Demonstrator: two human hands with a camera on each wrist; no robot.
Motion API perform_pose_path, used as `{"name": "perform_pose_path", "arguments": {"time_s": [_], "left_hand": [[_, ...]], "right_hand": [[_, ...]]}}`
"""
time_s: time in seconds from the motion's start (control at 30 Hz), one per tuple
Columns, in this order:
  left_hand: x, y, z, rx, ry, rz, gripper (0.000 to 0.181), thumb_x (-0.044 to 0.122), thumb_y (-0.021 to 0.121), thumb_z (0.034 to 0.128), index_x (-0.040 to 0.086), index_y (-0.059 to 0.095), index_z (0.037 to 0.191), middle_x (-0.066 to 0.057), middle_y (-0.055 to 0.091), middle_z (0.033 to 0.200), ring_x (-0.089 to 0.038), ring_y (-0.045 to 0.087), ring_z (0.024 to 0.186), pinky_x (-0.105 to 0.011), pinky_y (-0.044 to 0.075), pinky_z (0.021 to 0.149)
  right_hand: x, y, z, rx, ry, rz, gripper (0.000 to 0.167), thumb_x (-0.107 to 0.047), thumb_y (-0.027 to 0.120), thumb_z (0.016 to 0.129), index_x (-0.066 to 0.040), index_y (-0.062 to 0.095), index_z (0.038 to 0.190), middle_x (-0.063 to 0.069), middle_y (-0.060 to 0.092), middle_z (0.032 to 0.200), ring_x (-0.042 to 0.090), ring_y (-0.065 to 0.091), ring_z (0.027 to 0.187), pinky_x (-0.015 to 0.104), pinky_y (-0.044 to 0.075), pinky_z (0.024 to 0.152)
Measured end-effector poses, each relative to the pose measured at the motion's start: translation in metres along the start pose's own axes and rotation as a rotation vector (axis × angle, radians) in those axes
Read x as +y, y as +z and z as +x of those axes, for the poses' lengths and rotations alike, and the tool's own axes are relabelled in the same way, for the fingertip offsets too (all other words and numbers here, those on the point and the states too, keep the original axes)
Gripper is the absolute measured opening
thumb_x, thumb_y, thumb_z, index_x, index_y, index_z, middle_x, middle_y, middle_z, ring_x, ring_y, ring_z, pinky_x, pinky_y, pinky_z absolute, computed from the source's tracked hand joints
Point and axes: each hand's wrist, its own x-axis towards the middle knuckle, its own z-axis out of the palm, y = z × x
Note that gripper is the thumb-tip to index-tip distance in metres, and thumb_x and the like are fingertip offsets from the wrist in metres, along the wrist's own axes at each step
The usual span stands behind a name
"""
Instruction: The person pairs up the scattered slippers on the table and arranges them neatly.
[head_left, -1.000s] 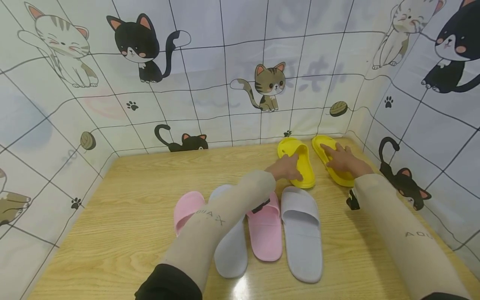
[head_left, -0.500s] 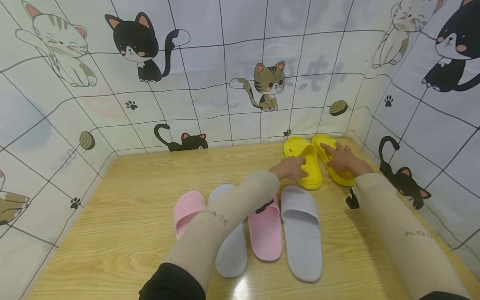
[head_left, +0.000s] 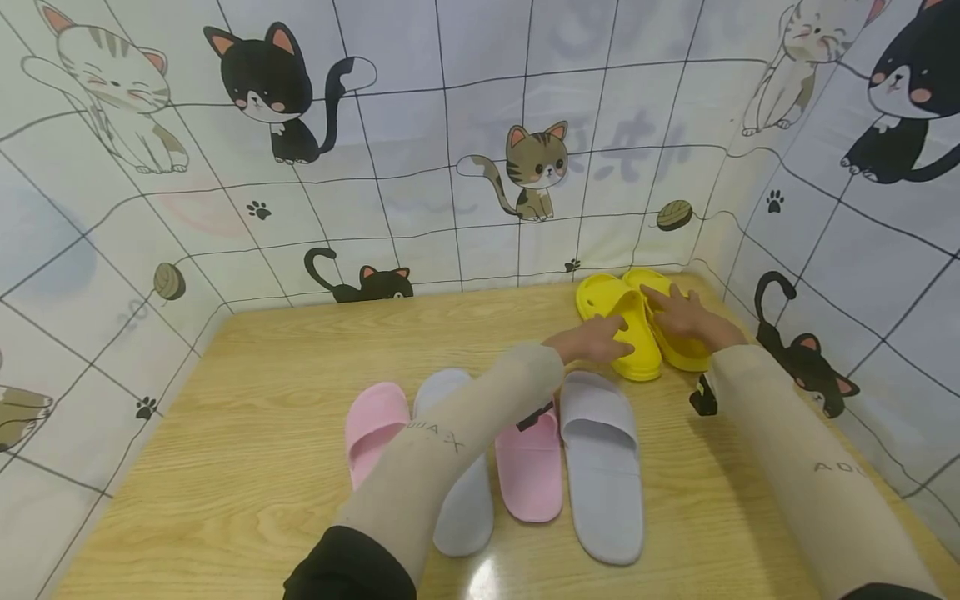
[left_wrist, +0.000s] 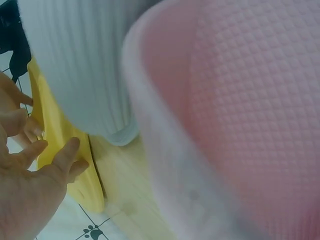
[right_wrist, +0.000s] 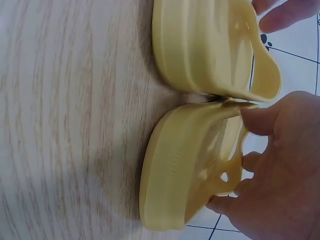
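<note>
Two yellow clogs stand side by side near the back right corner, toes towards the wall. My left hand (head_left: 592,337) touches the left clog (head_left: 641,365), its fingers fairly straight over the strap and opening. The right clog (head_left: 692,360) is under my right hand (head_left: 693,321). In the right wrist view, my right thumb lies on one side of that clog's upper and the fingers on the other, gripping across it. There the two clogs touch at their inner edges. The left wrist view shows my left fingers (left_wrist: 65,155) against yellow clog material (left_wrist: 55,127).
On the wooden surface (head_left: 247,417), a grey slipper (head_left: 609,492) and a pink slipper (head_left: 531,475) lie nearer me. Another pink slipper (head_left: 375,408) and grey slipper (head_left: 465,508) are partly hidden by my left sleeve. A cat-patterned wall covering (head_left: 420,200) bounds the back and sides.
My left hand and the left clog have moved right, narrowing the gap until the two clogs meet. My right hand and the right clog have stayed nearly still.
</note>
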Motion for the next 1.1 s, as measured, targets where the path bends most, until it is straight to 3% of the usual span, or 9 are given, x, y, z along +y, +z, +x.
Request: {"name": "perform_pose_path", "arguments": {"time_s": [0.17,0.33,0.4,0.53,0.63,0.7,0.83,1.03,1.1], "left_hand": [[-0.003,0.0,0.001,-0.023,-0.024,0.01,0.062,0.046,0.046,0.1084,0.017,0.032,0.162,0.004,0.036,0.168,-0.018,0.014,0.162,-0.036,0.018,0.132],[-0.004,-0.005,-0.002,-0.019,-0.026,0.016,0.065,0.047,0.045,0.1083,0.016,0.029,0.163,0.004,0.034,0.169,-0.019,0.008,0.163,-0.039,0.019,0.132],[-0.004,-0.01,-0.006,-0.004,-0.019,0.007,0.064,0.046,0.046,0.1081,0.015,0.031,0.162,0.003,0.036,0.168,-0.02,0.009,0.163,-0.04,0.02,0.132],[-0.005,-0.029,-0.021,0.045,0.006,-0.039,0.062,0.044,0.049,0.1075,0.012,0.036,0.159,-0.003,0.04,0.165,-0.023,0.021,0.16,-0.038,0.028,0.129],[-0.009,-0.051,-0.04,0.098,0.029,-0.107,0.061,0.043,0.052,0.1065,0.012,0.039,0.157,-0.007,0.04,0.164,-0.023,0.03,0.155,-0.037,0.035,0.125],[-0.015,-0.066,-0.056,0.143,0.045,-0.162,0.06,0.042,0.054,0.1056,0.012,0.04,0.156,-0.01,0.039,0.164,-0.024,0.034,0.153,-0.038,0.037,0.123],[-0.038,-0.089,-0.095,0.234,0.069,-0.185,0.061,0.04,0.057,0.1044,0.013,0.04,0.156,-0.012,0.038,0.164,-0.026,0.037,0.151,-0.042,0.036,0.124],[-0.08,-0.103,-0.157,0.336,0.054,-0.189,0.061,0.041,0.058,0.1039,0.015,0.041,0.156,-0.009,0.039,0.163,-0.027,0.036,0.152,-0.048,0.034,0.125],[-0.094,-0.103,-0.176,0.372,0.057,-0.173,0.059,0.042,0.058,0.1037,0.016,0.043,0.155,-0.008,0.04,0.163,-0.026,0.036,0.153,-0.05,0.033,0.125]], "right_hand": [[0.0,0.0,0.007,0.016,-0.044,-0.013,0.063,-0.034,0.027,0.112,-0.001,0.012,0.163,0.049,-0.005,0.159,0.076,-0.009,0.142,0.084,-0.002,0.115],[-0.001,0.001,0.007,0.022,-0.027,-0.009,0.069,-0.035,0.04,0.11,-0.002,0.012,0.163,0.051,-0.011,0.157,0.081,-0.01,0.137,0.089,0.003,0.11],[-0.001,0.0,0.007,0.022,-0.025,-0.009,0.071,-0.034,0.043,0.109,-0.002,0.011,0.163,0.052,-0.012,0.157,0.081,-0.01,0.137,0.09,0.003,0.109],[0.0,0.0,0.009,0.047,-0.066,-0.039,0.071,-0.033,0.046,0.108,0.001,0.016,0.162,0.05,0.002,0.158,0.077,-0.007,0.141,0.086,0.001,0.113],[0.001,-0.001,0.011,0.064,-0.065,-0.05,0.071,-0.034,0.045,0.108,0.001,0.015,0.162,0.049,-0.001,0.159,0.077,-0.009,0.141,0.087,0.001,0.112],[0.002,0.0,0.01,0.074,-0.028,-0.047,0.073,-0.039,0.042,0.109,-0.004,0.01,0.164,0.047,-0.015,0.159,0.076,-0.015,0.141,0.09,0.002,0.109],[0.0,0.002,0.009,0.161,-0.032,-0.083,0.074,-0.049,0.033,0.11,-0.009,0.004,0.166,0.039,-0.024,0.162,0.071,-0.014,0.146,0.088,0.006,0.111],[-0.033,-0.002,-0.019,0.381,-0.221,0.048,0.068,-0.043,0.039,0.111,-0.006,0.02,0.165,0.033,0.003,0.169,0.06,0.006,0.153,0.078,0.01,0.12],[-0.053,-0.001,-0.035,0.427,-0.288,0.116,0.064,-0.039,0.045,0.11,-0.007,0.028,0.163,0.03,0.019,0.169,0.055,0.02,0.153,0.074,0.02,0.12]]}}
